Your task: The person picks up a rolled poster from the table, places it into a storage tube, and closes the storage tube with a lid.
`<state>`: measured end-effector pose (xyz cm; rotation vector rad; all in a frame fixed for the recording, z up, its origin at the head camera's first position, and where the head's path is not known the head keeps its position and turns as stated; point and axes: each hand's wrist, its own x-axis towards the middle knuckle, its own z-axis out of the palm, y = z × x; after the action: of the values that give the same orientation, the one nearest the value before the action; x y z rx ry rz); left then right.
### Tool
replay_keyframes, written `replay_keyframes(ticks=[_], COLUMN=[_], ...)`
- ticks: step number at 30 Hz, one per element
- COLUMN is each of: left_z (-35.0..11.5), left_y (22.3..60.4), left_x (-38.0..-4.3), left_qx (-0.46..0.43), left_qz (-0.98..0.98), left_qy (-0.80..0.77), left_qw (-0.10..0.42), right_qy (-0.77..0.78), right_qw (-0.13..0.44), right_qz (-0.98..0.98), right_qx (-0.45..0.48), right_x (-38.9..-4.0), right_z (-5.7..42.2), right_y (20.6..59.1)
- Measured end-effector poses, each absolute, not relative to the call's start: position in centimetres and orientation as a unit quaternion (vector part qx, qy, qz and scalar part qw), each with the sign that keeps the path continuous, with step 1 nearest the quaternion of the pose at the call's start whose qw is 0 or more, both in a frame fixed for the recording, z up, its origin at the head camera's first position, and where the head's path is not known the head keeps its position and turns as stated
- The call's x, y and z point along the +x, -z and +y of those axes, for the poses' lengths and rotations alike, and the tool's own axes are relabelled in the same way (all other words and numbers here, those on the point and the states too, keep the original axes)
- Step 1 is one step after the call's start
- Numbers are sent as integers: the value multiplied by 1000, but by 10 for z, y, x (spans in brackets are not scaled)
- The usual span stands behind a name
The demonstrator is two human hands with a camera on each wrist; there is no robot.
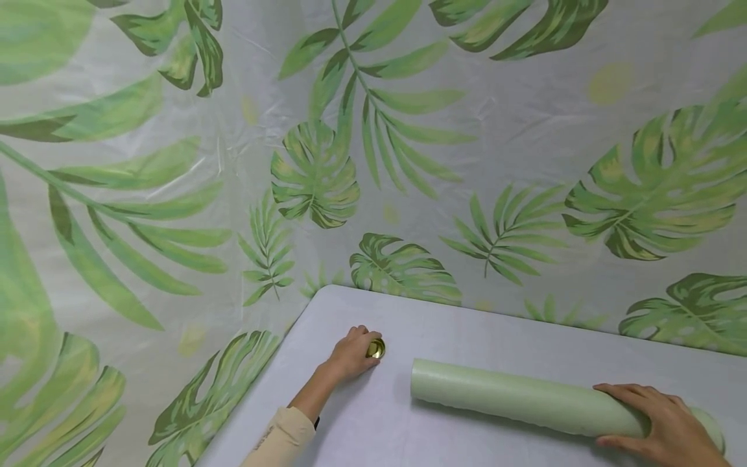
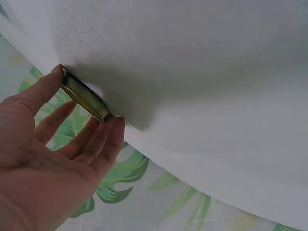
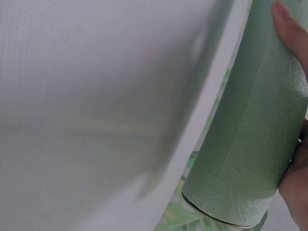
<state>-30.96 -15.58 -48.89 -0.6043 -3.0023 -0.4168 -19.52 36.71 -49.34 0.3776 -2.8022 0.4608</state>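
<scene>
Between thumb and fingertips, my left hand (image 1: 349,355) pinches a small, shallow, round gold-coloured lid-like piece (image 1: 377,349). In the left wrist view the piece (image 2: 86,98) is tilted on edge, with the thumb at one side and fingers at the other. A pale green rolled-up sheet (image 1: 513,397) stretches across the right half of the head view, and my right hand (image 1: 671,425) grips it near its right end. The right wrist view shows the roll's (image 3: 240,139) smooth, slightly creased surface, with the hand only partly in frame.
Under both hands is a white tabletop (image 1: 362,421) with a rounded far-left corner. Leaf-patterned sheeting (image 1: 408,214) hangs behind and to the left, close against the table edges.
</scene>
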Motion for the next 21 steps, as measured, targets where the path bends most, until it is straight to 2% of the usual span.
replay_keyframes(ticks=[15, 21], left_z=[-183, -190], left_y=[475, 469], left_x=[-291, -289], left_qx=[-212, -204], left_qz=[-908, -882], left_qy=[361, 423], left_qw=[3, -40], right_qy=[-154, -158], right_qw=[121, 114], right_qz=[-974, -976], right_qx=[113, 102], right_x=[-195, -197], right_z=[369, 372], right_y=[493, 494])
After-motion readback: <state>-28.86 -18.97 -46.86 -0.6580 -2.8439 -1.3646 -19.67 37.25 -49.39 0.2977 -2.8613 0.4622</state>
